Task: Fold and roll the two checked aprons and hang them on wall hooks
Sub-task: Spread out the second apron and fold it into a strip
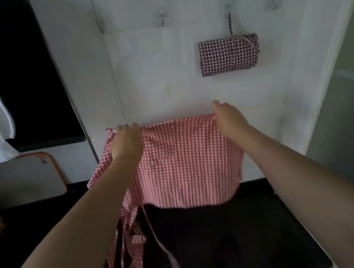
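Red-checked apron (pixel 182 162) folded, held up; straps (pixel 128 244) dangling.

Both arms reach forward, bare from above the elbow to the wrist, a dark sleeve edge showing on the left upper arm at the near left. Left hand (pixel 126 141): back facing up, fingers curled over at the far end, gripping cloth. Right hand (pixel 228 118): back up, turned slightly inward, fingers curled and pinching cloth, one finger raised. Hands level, well apart, forearms converging toward the far wall.
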Tool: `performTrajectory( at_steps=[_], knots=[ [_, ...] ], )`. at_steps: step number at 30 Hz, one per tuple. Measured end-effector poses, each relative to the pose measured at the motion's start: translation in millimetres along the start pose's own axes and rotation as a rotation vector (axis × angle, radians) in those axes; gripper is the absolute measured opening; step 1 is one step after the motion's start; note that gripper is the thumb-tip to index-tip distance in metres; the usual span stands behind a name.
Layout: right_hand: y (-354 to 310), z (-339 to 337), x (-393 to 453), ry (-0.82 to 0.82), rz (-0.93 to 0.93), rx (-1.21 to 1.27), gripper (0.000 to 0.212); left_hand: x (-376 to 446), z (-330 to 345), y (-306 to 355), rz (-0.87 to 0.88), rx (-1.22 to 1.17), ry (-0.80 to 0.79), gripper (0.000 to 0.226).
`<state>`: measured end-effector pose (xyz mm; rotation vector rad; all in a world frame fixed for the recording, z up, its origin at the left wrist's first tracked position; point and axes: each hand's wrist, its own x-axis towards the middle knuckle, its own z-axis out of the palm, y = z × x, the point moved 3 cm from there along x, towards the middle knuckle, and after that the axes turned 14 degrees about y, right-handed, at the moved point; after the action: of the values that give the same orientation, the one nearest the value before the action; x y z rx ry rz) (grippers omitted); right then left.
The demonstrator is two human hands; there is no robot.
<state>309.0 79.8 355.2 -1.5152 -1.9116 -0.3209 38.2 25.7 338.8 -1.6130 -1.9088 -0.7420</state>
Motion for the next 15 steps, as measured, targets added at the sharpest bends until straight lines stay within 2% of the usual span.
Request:
performTrajectory(
  at_steps=[2, 3, 4, 5, 7, 8, 9, 10, 11, 13, 14, 15],
  knots=[
    [3.5, 0.5, -3.9, 0.103, -0.045, -0.041, 0.025, -7.6, 5.1, 4.0, 0.000, 0.004, 0.023, 0.027],
    [6.1, 6.7, -6.7, 0.081, -0.060, -0.076, 0.026, -14.6, 8.5, 6.6, -0.008, 0.021, -0.037, 0.030],
    [9.2, 17.3, -13.4, -0.035, -0.059, -0.131, 0.029, -24.9, 17.8, 9.6, -0.006, 0.054, -0.143, 0.032],
    [14.4, 34.5, -21.8, -0.246, -0.045, -0.212, 0.033, -36.7, 26.8, 13.2, 0.014, 0.080, -0.276, 0.034],
    [23.5, 64.0, -56.2, -0.793, 0.025, -0.371, 0.038, -70.7, 50.6, 20.8, 0.017, 0.052, -0.613, 0.034],
    [26.2, 73.4, -75.7, -1.018, 0.077, -0.415, 0.037, -90.1, 62.8, 23.2, -0.028, -0.006, -0.818, 0.032],
    [30.3, 83.6, -95.2, -1.169, 0.148, -0.426, 0.037, -112.3, 79.2, 25.4, -0.082, -0.054, -1.006, 0.032],
    [35.4, 96.6, -115.8, -1.225, 0.180, -0.403, 0.042, -133.9, 97.8, 27.4, -0.088, -0.053, -1.111, 0.034],
    [39.8, 107.5, -132.5, -1.174, 0.181, -0.356, 0.049, -150.4, 114.3, 29.7, -0.065, -0.044, -1.143, 0.036],
    [46.7, 135.5, -170.0, -0.953, 0.149, -0.226, 0.053, -185.2, 150.9, 37.2, 0.035, -0.016, -1.088, 0.040],
    [49.0, 146.8, -188.1, -0.910, 0.166, -0.155, 0.052, -200.5, 165.1, 40.7, 0.043, -0.042, -1.069, 0.040],
    [53.1, 164.7, -208.6, -0.942, 0.214, -0.087, 0.051, -219.2, 179.3, 45.4, 0.066, -0.073, -1.084, 0.041]
  ],
)
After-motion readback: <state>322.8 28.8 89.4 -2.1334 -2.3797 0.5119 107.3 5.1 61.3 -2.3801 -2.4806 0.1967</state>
